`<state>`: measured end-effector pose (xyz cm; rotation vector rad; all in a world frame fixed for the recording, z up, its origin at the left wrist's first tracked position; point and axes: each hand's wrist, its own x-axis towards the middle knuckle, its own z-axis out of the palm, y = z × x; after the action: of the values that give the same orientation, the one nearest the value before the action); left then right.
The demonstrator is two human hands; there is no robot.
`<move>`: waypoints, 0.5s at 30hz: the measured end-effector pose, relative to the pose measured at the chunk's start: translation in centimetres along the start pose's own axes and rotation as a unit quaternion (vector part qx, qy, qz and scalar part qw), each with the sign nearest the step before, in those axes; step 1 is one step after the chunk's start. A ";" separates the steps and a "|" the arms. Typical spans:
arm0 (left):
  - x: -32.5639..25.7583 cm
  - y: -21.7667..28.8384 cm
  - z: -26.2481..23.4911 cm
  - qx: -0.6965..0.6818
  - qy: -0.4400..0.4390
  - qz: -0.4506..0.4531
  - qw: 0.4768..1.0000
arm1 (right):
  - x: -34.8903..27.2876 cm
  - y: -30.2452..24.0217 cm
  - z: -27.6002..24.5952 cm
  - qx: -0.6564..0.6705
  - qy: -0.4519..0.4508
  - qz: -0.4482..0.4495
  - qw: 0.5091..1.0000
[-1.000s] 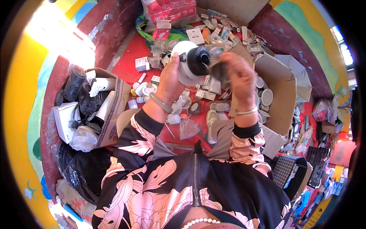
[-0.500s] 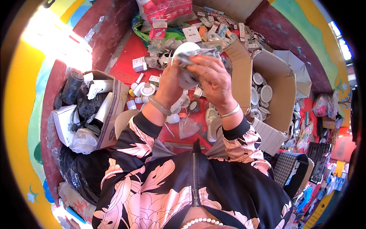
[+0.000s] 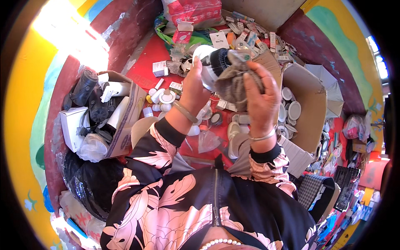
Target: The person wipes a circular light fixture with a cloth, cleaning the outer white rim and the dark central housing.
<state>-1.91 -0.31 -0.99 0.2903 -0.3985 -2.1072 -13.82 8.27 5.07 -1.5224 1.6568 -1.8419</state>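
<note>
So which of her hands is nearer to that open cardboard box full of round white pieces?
The right hand. It holds a grey cloth just left of the cardboard box. The left hand, gripping the white lamp fixture, sits farther left.

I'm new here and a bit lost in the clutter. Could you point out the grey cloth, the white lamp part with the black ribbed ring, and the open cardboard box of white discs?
grey cloth (image 3: 233, 85), head view, bunched middle
white lamp part (image 3: 207, 56), head view, white body
cardboard box (image 3: 310, 121), head view, inner wall
</note>
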 end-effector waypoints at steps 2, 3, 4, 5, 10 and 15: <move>-0.4 -0.7 -1.3 0.089 -0.004 0.060 0.994 | -0.7 0.3 1.7 -0.080 -0.017 -0.078 0.994; -0.3 -1.0 -1.4 0.127 0.011 0.078 0.989 | -1.1 1.2 2.5 -0.096 -0.019 -0.082 0.992; -0.1 -1.5 -1.4 0.164 0.026 0.096 0.981 | -1.4 1.7 3.1 -0.112 -0.020 -0.087 0.990; 0.0 -1.9 -1.4 0.201 0.040 0.112 0.972 | -1.5 1.8 3.3 -0.126 -0.020 -0.086 0.988; -0.4 -1.8 -1.3 0.324 -0.014 0.223 0.919 | -2.1 1.2 3.9 -0.154 -0.044 -0.081 0.984; -1.3 -1.5 -0.2 0.298 -0.022 0.218 0.929 | -2.4 0.6 4.1 -0.153 -0.088 -0.067 0.982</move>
<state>-2.30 1.54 -1.73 0.4565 -1.0342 -1.5171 -9.83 7.40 2.55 -1.9008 1.8563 -1.5089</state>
